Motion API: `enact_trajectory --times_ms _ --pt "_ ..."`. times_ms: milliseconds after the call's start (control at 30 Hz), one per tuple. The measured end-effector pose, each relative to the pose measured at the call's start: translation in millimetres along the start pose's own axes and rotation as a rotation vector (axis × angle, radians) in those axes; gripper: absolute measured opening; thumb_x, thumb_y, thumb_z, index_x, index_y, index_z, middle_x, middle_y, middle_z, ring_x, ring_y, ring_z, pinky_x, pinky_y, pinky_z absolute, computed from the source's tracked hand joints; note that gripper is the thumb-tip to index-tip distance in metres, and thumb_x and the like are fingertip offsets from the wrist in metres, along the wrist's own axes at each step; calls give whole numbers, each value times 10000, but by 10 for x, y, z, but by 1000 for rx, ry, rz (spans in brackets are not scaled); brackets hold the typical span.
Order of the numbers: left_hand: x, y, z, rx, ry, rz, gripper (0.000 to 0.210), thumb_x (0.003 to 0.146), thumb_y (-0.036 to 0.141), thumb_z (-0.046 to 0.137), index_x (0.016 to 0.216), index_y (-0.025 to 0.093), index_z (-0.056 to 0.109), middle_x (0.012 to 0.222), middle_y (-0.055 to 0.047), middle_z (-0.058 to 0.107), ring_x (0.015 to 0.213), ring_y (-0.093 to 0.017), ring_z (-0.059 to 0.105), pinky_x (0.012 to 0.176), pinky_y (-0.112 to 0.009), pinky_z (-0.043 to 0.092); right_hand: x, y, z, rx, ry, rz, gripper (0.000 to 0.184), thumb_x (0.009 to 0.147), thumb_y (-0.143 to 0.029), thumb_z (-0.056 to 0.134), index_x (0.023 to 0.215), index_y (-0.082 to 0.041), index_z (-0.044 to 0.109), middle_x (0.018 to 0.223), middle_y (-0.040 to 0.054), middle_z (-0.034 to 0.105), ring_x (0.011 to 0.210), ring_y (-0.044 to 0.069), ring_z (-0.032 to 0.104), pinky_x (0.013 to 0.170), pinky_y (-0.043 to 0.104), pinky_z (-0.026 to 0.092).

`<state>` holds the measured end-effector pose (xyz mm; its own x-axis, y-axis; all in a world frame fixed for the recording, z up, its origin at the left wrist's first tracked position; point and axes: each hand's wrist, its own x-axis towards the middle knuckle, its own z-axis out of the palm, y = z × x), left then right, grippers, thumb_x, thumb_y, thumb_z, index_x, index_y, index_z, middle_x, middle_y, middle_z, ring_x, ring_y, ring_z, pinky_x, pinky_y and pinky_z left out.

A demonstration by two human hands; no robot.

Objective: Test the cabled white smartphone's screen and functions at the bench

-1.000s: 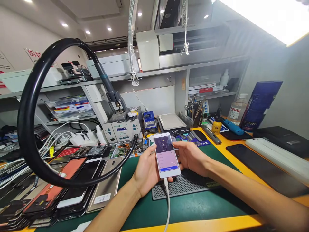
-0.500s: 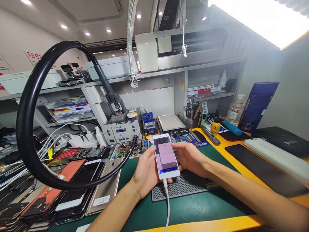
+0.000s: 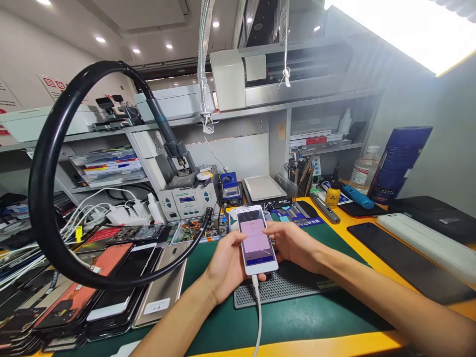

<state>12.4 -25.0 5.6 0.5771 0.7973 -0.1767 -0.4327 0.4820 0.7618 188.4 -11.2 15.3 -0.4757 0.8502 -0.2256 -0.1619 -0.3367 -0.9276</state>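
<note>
A white smartphone with a lit screen is held tilted above the mat, its screen showing a pale pinkish panel. My left hand wraps the phone's left side and lower back, thumb at the left screen edge. Around the right side, my right hand grips it too, thumb tip over the screen's right part; its other fingers are partly hidden behind. A white charging cable is plugged into the bottom end. Underneath lies a grey perforated pad on a green mat.
On the left lie stacked phones and screens, crossed by a black flexible hose. A soldering station and a flat heating plate stand behind. Rightward are a yellow bottle and a dark flat phone.
My left thumb has moved down along the phone's left edge, and my right thumb has come in over the screen. The panel's content on the screen has changed.
</note>
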Motion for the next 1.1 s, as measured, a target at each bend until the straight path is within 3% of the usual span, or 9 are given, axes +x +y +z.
enact_trajectory --times_ms 367,733,1100 --pt "-5 -49 -5 109 138 24 521 852 201 540 1361 121 466 1160 -193 645 833 -267 658 501 -335 549 -26 -7 24 -35 4 -15 351 794 -253 541 1132 -182 601 930 84 691 707 189 575 622 322 479" --pt "-3 -10 -10 34 38 -10 431 872 272 447 1221 61 586 1024 -187 666 809 -268 654 526 -323 546 -7 -13 28 -8 4 2 250 825 -283 533 1048 -191 598 930 74 673 727 191 588 609 304 474" --pt "-7 25 20 -7 24 -35 433 907 331 381 1178 63 583 1043 -181 658 800 -268 650 520 -340 547 7 -19 31 58 15 46 309 920 -349 417 1056 -143 603 939 117 687 809 249 640 709 401 510"
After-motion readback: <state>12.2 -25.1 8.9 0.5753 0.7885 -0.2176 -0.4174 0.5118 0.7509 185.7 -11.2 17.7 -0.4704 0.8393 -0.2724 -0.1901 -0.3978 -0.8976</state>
